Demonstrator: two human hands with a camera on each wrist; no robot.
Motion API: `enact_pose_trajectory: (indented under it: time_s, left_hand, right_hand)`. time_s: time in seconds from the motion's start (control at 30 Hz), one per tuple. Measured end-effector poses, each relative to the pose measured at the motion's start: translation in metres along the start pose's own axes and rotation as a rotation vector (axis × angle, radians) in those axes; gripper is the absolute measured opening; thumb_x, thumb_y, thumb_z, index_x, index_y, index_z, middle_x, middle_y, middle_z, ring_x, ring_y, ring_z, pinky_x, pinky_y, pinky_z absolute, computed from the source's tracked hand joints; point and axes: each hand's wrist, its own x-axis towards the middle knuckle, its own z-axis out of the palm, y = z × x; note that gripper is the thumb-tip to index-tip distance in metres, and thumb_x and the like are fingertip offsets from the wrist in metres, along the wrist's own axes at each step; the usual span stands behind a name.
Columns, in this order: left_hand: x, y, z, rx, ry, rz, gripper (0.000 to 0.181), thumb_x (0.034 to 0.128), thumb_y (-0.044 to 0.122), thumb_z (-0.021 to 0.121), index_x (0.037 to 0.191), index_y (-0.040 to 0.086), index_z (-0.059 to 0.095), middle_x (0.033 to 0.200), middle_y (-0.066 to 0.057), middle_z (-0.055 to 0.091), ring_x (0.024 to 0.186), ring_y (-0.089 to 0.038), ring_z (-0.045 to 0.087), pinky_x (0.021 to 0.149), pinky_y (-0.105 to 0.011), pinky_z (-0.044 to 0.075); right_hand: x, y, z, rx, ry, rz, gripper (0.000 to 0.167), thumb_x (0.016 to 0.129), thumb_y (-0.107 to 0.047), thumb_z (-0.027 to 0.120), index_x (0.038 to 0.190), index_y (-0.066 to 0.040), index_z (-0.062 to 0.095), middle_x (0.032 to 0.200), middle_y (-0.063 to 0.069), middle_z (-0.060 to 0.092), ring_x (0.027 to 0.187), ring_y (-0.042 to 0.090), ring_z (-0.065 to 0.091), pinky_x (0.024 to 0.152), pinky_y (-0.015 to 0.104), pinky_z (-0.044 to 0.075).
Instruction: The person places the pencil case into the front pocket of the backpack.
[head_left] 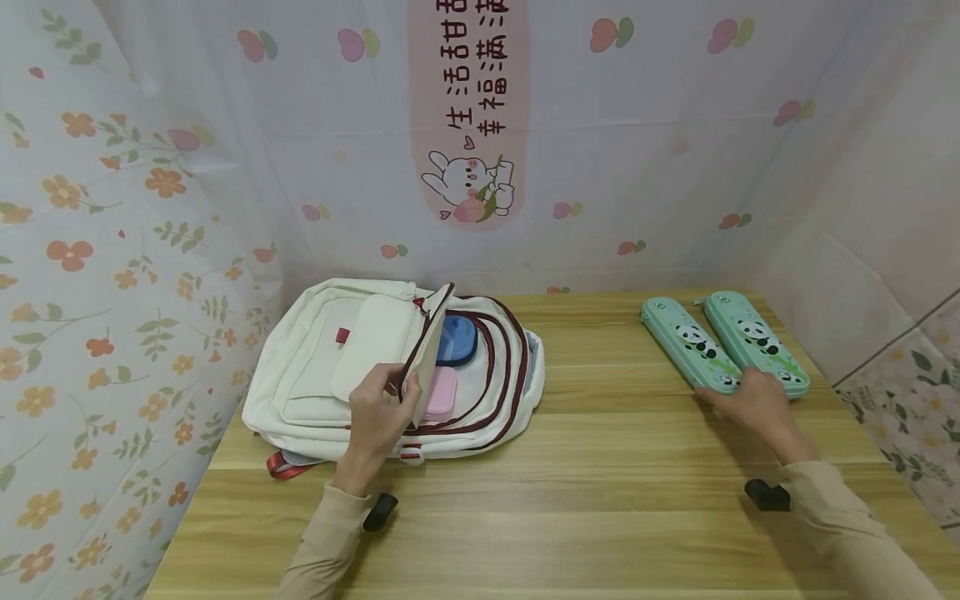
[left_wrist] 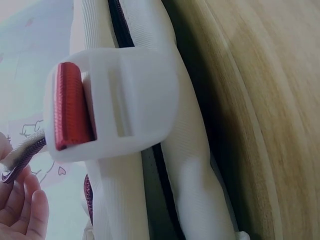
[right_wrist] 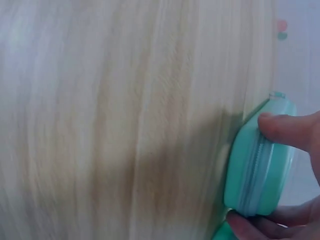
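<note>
A cream backpack with dark red zipper trim lies on the wooden table, one compartment unzipped. My left hand pinches the edge of its raised flap; the left wrist view has that hand at its lower left. Inside the opening are a blue case and a pink case. Over on the right, my right hand grips the near end of a green panda pencil case. Thumb and fingers span its zipped end in the right wrist view.
A second green panda pencil case lies close along the right side of the gripped one. Printed cloth hangs behind the table and along its left. A white plastic buckle sits on the backpack's near side.
</note>
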Motion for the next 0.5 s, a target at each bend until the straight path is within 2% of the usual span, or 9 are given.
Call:
enact_pose_trajectory:
  time_s: [0.1, 0.2, 0.37, 0.5]
  left_hand:
    - [0.000, 0.000, 0.000, 0.005, 0.005, 0.010, 0.008, 0.0793, -0.001, 0.070, 0.086, -0.003, 0.067, 0.069, -0.010, 0.063, 0.055, -0.018, 0.055, 0.049, -0.029, 0.046]
    - [0.000, 0.000, 0.001, 0.005, 0.011, 0.006, 0.007, 0.0793, 0.000, 0.070, 0.086, -0.003, 0.068, 0.068, -0.010, 0.063, 0.055, -0.019, 0.055, 0.049, -0.028, 0.046]
    - [0.001, 0.000, 0.000, 0.009, 0.015, -0.003, 0.007, 0.0797, 0.001, 0.069, 0.085, -0.003, 0.067, 0.067, -0.010, 0.062, 0.054, -0.019, 0.055, 0.049, -0.027, 0.045]
    - [0.000, 0.000, 0.000, 0.013, 0.010, -0.003, 0.008, 0.0798, 0.001, 0.070, 0.085, -0.003, 0.067, 0.068, -0.011, 0.063, 0.055, -0.019, 0.055, 0.049, -0.027, 0.045]
  right_hand:
    - [-0.001, 0.000, 0.004, 0.011, 0.057, 0.019, 0.070, 0.082, -0.041, 0.079, 0.093, 0.023, 0.054, 0.082, 0.040, 0.058, 0.074, 0.051, 0.059, 0.060, 0.053, 0.046]
    - [-0.002, -0.002, 0.007, 0.031, 0.090, 0.053, 0.077, 0.084, -0.042, 0.077, 0.103, 0.028, 0.052, 0.093, 0.047, 0.057, 0.085, 0.060, 0.057, 0.066, 0.059, 0.046]
    - [-0.001, -0.009, 0.009, 0.060, 0.125, 0.081, 0.085, 0.085, -0.041, 0.076, 0.119, 0.031, 0.047, 0.107, 0.052, 0.053, 0.097, 0.066, 0.052, 0.077, 0.067, 0.045]
    - [-0.001, -0.017, 0.008, 0.068, 0.136, 0.078, 0.087, 0.085, -0.041, 0.075, 0.125, 0.031, 0.045, 0.114, 0.053, 0.051, 0.102, 0.066, 0.050, 0.083, 0.070, 0.044]
